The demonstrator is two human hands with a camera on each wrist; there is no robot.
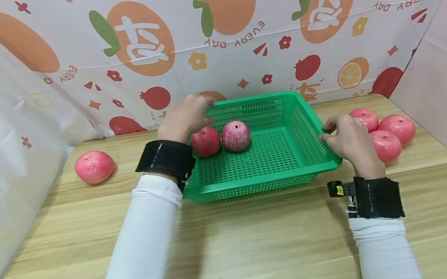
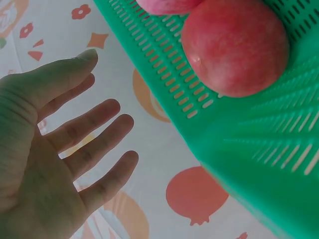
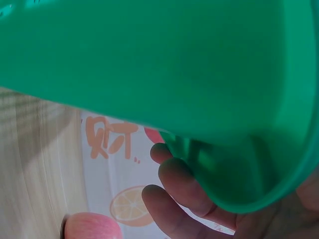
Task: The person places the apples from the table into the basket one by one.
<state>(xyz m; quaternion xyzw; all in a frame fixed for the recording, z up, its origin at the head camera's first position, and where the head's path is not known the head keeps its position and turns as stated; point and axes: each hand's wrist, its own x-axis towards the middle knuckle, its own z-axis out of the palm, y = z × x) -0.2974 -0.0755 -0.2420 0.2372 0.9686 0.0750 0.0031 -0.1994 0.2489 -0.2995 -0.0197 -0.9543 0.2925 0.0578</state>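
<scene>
A green plastic basket (image 1: 252,181) with slotted walls sits at the back of the table. Inside, toward its left end, are a red round fruit (image 1: 205,142) and a pink-purple streaked fruit (image 1: 236,136). My left hand (image 1: 187,116) hovers by the basket's back left corner, over the red fruit in the head view. In the left wrist view its fingers are spread and relaxed, holding nothing. My right hand (image 1: 348,138) grips the basket's right rim, thumb at the inner side and fingers (image 3: 182,186) curled under the outer side.
Several pink-red apple-like fruits lie outside the basket: one fruit (image 1: 95,167) at the left, and a group with a fruit (image 1: 398,129) right beside my right hand. A fruit-printed curtain (image 1: 195,25) hangs behind the wooden table (image 1: 248,263) and along both sides.
</scene>
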